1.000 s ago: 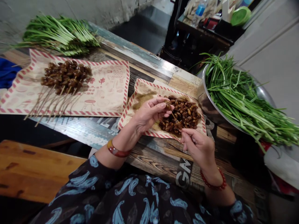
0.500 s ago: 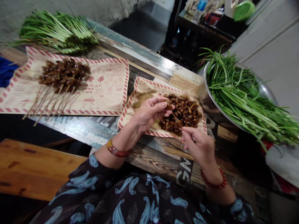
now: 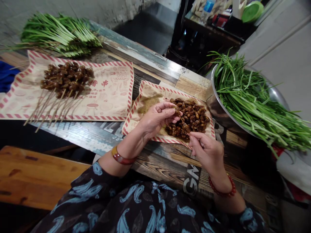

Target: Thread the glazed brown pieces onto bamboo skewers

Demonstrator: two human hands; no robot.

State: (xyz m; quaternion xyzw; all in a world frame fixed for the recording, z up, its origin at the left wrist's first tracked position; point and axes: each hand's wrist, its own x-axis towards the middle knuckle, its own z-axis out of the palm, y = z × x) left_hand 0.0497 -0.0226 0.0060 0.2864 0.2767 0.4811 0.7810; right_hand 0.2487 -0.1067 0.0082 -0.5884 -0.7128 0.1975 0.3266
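Observation:
My left hand (image 3: 161,116) is closed in a pinch on a glossy brown pupa (image 3: 177,110), above the right-hand sheet of paper. A thin wooden skewer (image 3: 181,119) runs from that piece toward my right hand (image 3: 205,149), whose thumb and finger are pinched together on it. Another brown piece seems to sit on the skewer just above my right fingertips. Behind and beneath both hands, a pile of loose brown pupae (image 3: 195,114) lies on the red-striped paper sheet (image 3: 132,122). Part of the skewer is hidden by my fingers.
Several loaded skewers (image 3: 66,77) rest on a larger striped sheet (image 3: 111,106) at left, sticks toward me. Behind them lies a heap of green chives (image 3: 60,34). A metal bowl (image 3: 224,111) full of long greens (image 3: 257,97) stands at right. A wooden bench (image 3: 41,178) is lower left.
The brown piece near my right fingertips shows more clearly along the skewer, which has shifted slightly. Both hands stay in nearly the same place and keep their pinches.

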